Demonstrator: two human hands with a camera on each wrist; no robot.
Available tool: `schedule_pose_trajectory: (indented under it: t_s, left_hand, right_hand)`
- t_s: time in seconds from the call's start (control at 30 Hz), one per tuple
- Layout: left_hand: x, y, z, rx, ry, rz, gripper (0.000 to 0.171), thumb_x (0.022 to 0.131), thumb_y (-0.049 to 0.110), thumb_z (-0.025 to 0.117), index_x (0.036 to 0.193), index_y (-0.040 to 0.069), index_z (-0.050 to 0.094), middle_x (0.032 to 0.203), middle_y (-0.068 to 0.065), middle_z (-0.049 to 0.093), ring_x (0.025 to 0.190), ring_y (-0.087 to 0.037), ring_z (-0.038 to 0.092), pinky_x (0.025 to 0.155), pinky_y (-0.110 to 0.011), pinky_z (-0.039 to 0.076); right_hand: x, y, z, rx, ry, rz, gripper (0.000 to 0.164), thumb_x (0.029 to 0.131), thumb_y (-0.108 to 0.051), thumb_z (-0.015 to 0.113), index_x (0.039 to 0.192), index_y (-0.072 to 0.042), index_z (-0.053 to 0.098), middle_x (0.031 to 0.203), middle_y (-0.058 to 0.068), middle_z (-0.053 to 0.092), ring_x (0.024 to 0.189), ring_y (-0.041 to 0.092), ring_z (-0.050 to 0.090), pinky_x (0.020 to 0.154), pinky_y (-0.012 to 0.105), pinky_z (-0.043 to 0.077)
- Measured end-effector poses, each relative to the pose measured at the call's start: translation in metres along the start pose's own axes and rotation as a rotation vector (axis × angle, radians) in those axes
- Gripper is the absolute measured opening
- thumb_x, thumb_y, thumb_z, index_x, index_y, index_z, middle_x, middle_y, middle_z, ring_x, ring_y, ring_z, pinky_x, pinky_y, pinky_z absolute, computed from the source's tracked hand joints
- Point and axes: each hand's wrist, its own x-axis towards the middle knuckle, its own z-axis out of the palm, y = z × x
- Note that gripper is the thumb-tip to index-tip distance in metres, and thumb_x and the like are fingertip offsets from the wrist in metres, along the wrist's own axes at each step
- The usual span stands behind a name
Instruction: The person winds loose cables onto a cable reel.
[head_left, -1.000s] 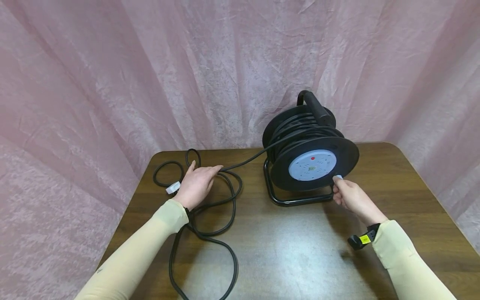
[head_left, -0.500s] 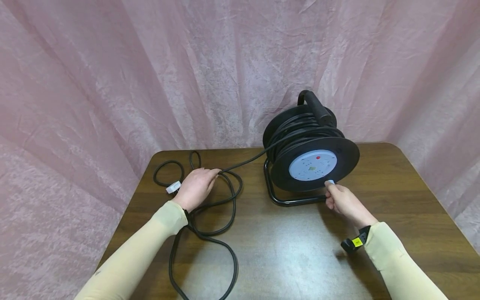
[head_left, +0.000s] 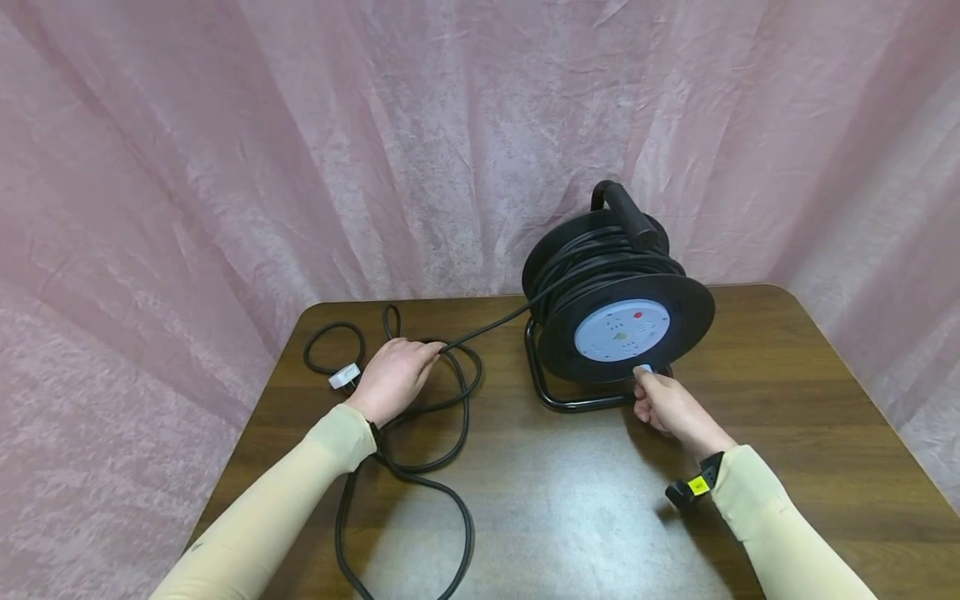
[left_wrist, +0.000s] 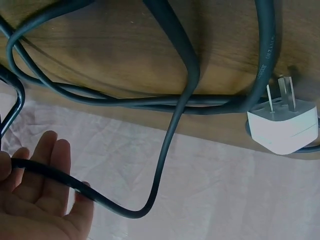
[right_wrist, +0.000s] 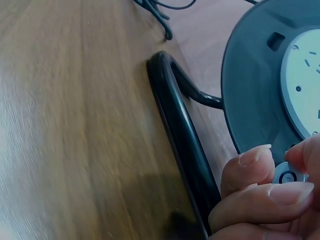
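Note:
A black cable reel [head_left: 693, 304] with a pale round socket panel [head_left: 600, 337] stands at the back right of the table. At the lower rim of its front disc, my right hand [head_left: 675, 412] pinches a small light-coloured knob [right_wrist: 289, 176] between thumb and fingers. From the reel the black cable [head_left: 491, 323] runs leftward to my left hand [head_left: 392, 379]. In the left wrist view that cable crosses the palm, and thumb and finger pinch it at the left edge. Just left of this hand lies a white plug [left_wrist: 282, 127], its metal pins showing.
Loose cable loops [head_left: 465, 521] spread over the left part of the wooden table [head_left: 570, 500], reaching its front. The reel rests on a black tubular frame [right_wrist: 175, 115], with a handle [head_left: 630, 215] on top. A pink curtain [head_left: 450, 150] hangs right behind the table.
My right hand has moved left along the disc's lower rim with the knob, and the panel's red spot has turned rightward. My left hand's raised finger has come down onto the cable.

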Motion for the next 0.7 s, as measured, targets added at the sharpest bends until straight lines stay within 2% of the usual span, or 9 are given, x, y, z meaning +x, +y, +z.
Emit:
schedule_pose_trajectory:
  t_s: [0.1,0.27,0.43,0.53,0.7]
  left_hand:
    - [0.000,0.001,0.001,-0.014,0.013,0.000,0.026,0.102,0.017,0.056,0.124,0.007,0.066,0.112,-0.007,0.071,0.104,-0.025,0.065,0.101,-0.044,0.044]
    - [0.003,0.006,0.003,0.005,0.036,0.026,0.023,0.102,0.020,0.058,0.118,0.009,0.069,0.110,-0.006,0.071,0.100,-0.025,0.065,0.096,-0.045,0.047]
    - [0.004,0.011,0.003,0.065,0.027,0.055,0.022,0.101,0.026,0.061,0.119,0.017,0.070,0.103,0.000,0.072,0.095,-0.022,0.066,0.107,-0.054,0.037]
    - [0.004,0.012,0.005,0.069,0.023,0.072,0.026,0.100,0.026,0.062,0.124,0.018,0.068,0.107,-0.001,0.072,0.101,-0.024,0.065,0.111,-0.058,0.030]
    - [0.004,0.009,0.007,0.027,0.042,0.114,0.030,0.100,0.020,0.062,0.128,0.010,0.067,0.120,-0.009,0.067,0.111,-0.028,0.059,0.108,-0.050,0.038]
  right_hand:
    - [0.002,0.001,0.007,0.019,-0.002,0.000,0.053,0.107,-0.048,0.034,0.094,0.001,0.046,0.065,0.003,0.050,0.048,0.009,0.035,0.041,0.020,0.026]
    - [0.004,0.001,0.018,0.044,0.004,0.010,0.050,0.107,-0.047,0.033,0.089,-0.001,0.045,0.062,0.001,0.049,0.044,0.007,0.030,0.039,0.020,0.022]
    - [0.003,-0.001,0.026,0.055,-0.002,0.017,0.051,0.107,-0.048,0.034,0.090,-0.002,0.046,0.062,0.002,0.050,0.044,0.008,0.030,0.039,0.020,0.023]
    - [0.003,-0.001,0.030,0.068,-0.010,0.013,0.050,0.107,-0.047,0.035,0.091,-0.001,0.046,0.062,0.003,0.050,0.044,0.008,0.030,0.039,0.020,0.023]
    - [0.005,-0.004,0.040,0.086,-0.011,0.012,0.049,0.107,-0.047,0.035,0.089,-0.002,0.045,0.061,0.002,0.050,0.043,0.007,0.030,0.038,0.020,0.023]
